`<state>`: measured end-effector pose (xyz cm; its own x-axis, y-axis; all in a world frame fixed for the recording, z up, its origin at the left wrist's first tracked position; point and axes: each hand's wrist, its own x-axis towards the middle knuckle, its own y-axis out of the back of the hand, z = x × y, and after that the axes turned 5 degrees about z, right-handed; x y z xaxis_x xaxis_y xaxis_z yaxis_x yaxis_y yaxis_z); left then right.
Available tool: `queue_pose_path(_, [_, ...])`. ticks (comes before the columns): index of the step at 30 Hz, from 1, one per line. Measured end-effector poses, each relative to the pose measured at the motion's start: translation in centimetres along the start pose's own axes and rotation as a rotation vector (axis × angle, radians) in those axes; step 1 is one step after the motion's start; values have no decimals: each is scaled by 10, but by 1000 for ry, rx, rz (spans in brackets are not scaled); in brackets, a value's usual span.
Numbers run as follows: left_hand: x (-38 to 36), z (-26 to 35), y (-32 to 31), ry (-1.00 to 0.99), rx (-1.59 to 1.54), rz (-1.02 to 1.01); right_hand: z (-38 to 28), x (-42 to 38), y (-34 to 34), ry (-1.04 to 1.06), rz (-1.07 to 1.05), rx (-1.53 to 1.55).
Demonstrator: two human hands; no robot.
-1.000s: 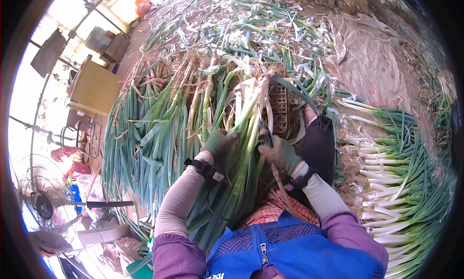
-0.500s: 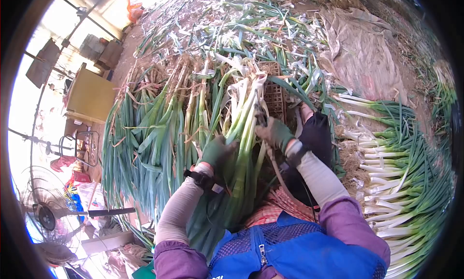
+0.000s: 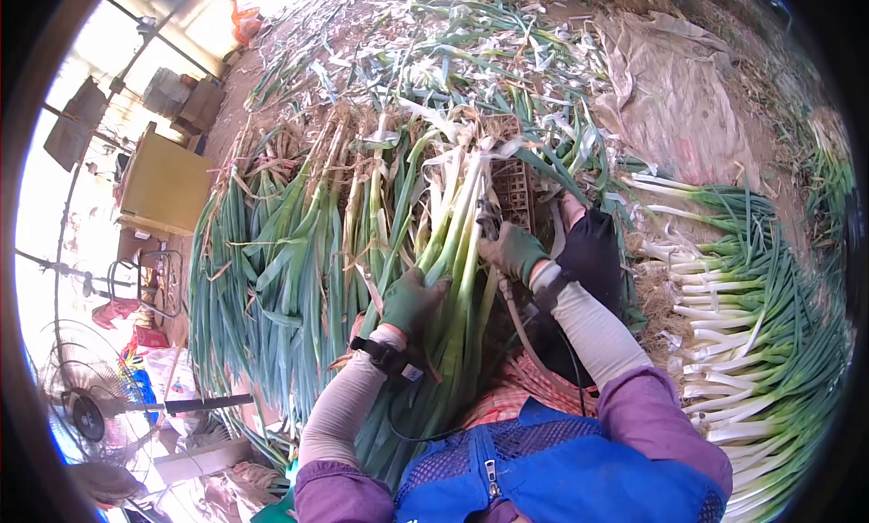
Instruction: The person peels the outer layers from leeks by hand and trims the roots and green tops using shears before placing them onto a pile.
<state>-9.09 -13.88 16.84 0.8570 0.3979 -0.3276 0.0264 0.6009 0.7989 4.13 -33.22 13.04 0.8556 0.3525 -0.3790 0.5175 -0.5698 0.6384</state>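
A bunch of large green onions (image 3: pixel 463 206) lies in front of me, roots pointing away and leaves toward my lap. My gloved left hand (image 3: pixel 415 302) is closed around its green stalks on the left side. In my gloved right hand (image 3: pixel 513 252) is an air gun (image 3: pixel 490 217) with a hose (image 3: pixel 517 315) running down from it. Its dark nozzle points up along the white stems, close beside them. Loose pale skin hangs near the root end. My left fingertips are partly hidden by the stalks.
Unpeeled green onions (image 3: pixel 299 242) lie in a thick row to the left. Cleaned ones (image 3: pixel 733 333) are stacked at right. A plastic crate (image 3: pixel 513 192) stands behind the bunch. Peelings (image 3: pixel 453 61) cover the far ground. A fan (image 3: pixel 88 414) stands at left.
My left hand has moved slightly right and down along the stalks. The right hand with the air gun stays nearly in place; loose skin at the root end has shifted.
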Motion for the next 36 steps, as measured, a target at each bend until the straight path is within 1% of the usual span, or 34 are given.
queue_pose_path(1, [1,-3,-2,-12,4,16,-1,12,1,-28,-21,14])
queue_pose_path(3, [3,-11,-9,-37,7,50,19,51,-16,121,2,-146])
queue_pose_path(6, [2,-5,-4,-26,9,15,19,65,-15,204,43,-262])
queue_pose_path(8, [0,2,1,6,30,-5,13,56,-10,112,138,-228])
queue_pose_path(10, [1,-1,-1,15,23,-19,24,78,-17,123,59,-257])
queue_pose_path(12, [8,-15,-8,-5,-17,-18,31,86,-19,66,38,-219])
queue_pose_path(14, [7,-9,-1,14,-35,-59,5,57,6,-58,74,-114])
queue_pose_path(15, [7,-8,2,24,-45,-80,1,58,0,97,67,-226])
queue_pose_path(17, [12,-13,1,21,-98,-117,5,56,-1,14,102,-159])
queue_pose_path(18, [13,-17,1,23,-126,-134,-6,46,5,-25,117,-125])
queue_pose_path(19, [16,-22,0,26,-139,-163,-3,54,0,-103,126,-115])
queue_pose_path(21, [23,-31,-2,30,-167,-218,-11,41,10,-61,31,-83])
queue_pose_path(23, [23,-17,17,-2,-49,-359,-15,31,11,-1,-52,-100])
queue_pose_path(24, [27,-13,25,-18,8,-428,-6,32,3,62,-22,-124])
queue_pose_path(25, [39,-21,29,-82,8,-487,2,29,-3,85,26,-116])
queue_pose_path(26, [55,-27,36,-59,-9,-561,7,28,-10,109,72,-107])
queue_pose_path(27, [73,-37,39,54,-214,-562,-4,20,0,44,0,-81])
queue_pose_path(28, [93,-49,41,166,-417,-558,-1,19,-3,73,43,-132])
queue_pose_path(30, [148,-85,44,43,-114,-102,0,19,-1,83,38,-122])
queue_pose_path(33, [198,-122,37,79,154,88,-11,21,7,27,-7,-91])
queue_pose_path(34, [198,-110,35,184,245,12,-13,23,5,34,-6,-107])
queue_pose_path(36, [190,-87,23,321,329,11,-14,28,3,46,1,-145])
